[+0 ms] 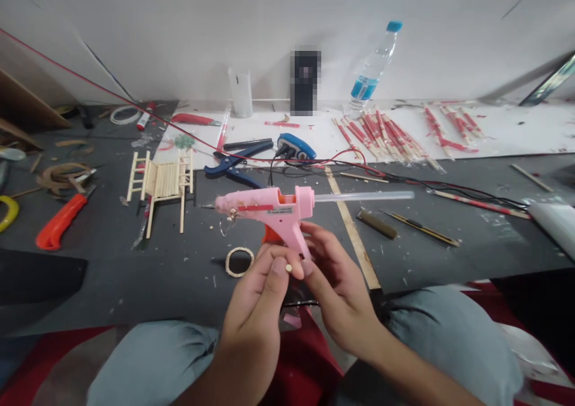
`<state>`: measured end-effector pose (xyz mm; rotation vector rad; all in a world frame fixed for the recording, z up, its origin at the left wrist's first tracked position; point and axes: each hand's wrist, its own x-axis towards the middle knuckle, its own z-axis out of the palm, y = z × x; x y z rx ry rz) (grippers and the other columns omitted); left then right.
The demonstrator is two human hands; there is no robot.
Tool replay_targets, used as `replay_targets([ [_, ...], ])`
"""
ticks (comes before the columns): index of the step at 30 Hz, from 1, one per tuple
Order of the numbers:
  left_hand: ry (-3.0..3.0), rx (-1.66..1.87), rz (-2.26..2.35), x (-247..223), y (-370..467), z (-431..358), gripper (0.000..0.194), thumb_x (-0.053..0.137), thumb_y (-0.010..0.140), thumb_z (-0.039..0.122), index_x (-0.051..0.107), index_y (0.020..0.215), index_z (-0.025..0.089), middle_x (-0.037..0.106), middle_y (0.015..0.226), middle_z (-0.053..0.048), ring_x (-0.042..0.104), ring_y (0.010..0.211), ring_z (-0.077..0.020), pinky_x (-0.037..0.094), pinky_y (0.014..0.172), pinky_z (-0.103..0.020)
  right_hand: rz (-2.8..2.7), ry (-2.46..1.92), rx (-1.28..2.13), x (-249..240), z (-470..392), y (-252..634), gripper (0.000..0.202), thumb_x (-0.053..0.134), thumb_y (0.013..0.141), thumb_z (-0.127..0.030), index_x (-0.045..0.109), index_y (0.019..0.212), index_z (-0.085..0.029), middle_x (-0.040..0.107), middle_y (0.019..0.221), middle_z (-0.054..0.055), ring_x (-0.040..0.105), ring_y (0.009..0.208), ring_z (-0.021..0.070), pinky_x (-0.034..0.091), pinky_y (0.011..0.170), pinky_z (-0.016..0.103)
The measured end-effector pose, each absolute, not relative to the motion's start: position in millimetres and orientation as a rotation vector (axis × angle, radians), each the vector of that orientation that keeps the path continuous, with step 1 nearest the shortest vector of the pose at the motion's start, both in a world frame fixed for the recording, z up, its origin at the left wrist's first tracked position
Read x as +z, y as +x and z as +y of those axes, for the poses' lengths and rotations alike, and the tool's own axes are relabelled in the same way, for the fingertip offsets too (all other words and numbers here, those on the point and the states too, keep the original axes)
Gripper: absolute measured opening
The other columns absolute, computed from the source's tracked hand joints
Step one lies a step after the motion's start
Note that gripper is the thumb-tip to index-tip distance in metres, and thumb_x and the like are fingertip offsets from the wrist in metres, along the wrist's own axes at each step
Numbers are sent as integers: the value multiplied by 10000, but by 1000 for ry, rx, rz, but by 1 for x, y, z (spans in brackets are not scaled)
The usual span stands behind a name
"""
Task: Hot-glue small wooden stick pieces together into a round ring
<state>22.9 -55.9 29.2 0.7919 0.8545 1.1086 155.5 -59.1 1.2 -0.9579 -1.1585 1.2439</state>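
A pink hot glue gun [269,205] with an orange trigger is held level in front of me, its nozzle pointing left. A clear glue stick [363,196] sticks out of its back. My right hand [339,292] is closed around the bottom of its handle, fingers behind and thumb in front. My left hand [260,292] pinches a thin round wooden stick [288,268], seen end-on, just below the handle; its length is hidden. The two hands are side by side, almost touching. Left of them lies a small wooden ring [239,262] on the dark table.
A miniature stick chair [164,181] stands left, near an orange-handled cutter [63,220]. Blue pipe cutters [233,163] and a blue power adapter [296,148] lie behind the gun. Red-wrapped stick bundles [390,133], a bottle [371,73] and a craft knife [422,229] are right.
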Motion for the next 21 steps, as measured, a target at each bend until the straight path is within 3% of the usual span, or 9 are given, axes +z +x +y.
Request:
replay_targets([
  [4,698,1065,849,28,23,-55,292,745,959,484,683,801,246,575,842,11,467,750,-160,413,692,-235,-1118,-997,1167,1,-57,155,281,596,1102,-359,594,1383,-343,772,1269,32,753,1081,162,609,948,292],
  [9,778,998,884,24,25,-59,347,691,995,487,648,760,235,572,889,6,483,795,-166,417,754,-233,-1063,-1071,1049,-3,-55,148,96,594,1087,-325,623,1176,-309,767,1063,3,727,932,142,588,814,247],
  [13,863,930,946,20,26,-64,335,580,1050,496,649,824,258,561,923,3,501,783,-179,409,718,-258,-1018,-1048,1116,-10,-56,148,109,581,1075,-316,603,1181,-304,734,1088,10,694,962,155,572,868,275],
  [16,1025,923,1025,22,26,-67,370,519,1066,515,635,817,268,592,986,-24,564,987,-231,433,901,-299,-925,-978,1296,-12,-58,153,233,623,1018,-305,605,1250,-300,723,1104,21,681,979,187,569,942,338],
  [18,1203,899,1078,26,24,-68,379,497,1077,511,639,814,277,624,1051,-41,537,1214,-265,369,1084,-344,-833,-936,1403,-9,-59,157,312,680,931,-275,633,1239,-289,727,1083,19,679,973,202,572,940,352],
  [21,1362,820,1020,33,18,-70,399,442,1095,510,632,824,288,674,1129,-61,430,1451,-283,287,1208,-420,-697,-816,1522,2,-59,161,333,756,846,-334,679,1165,-272,689,847,-16,626,740,169,553,697,282],
])
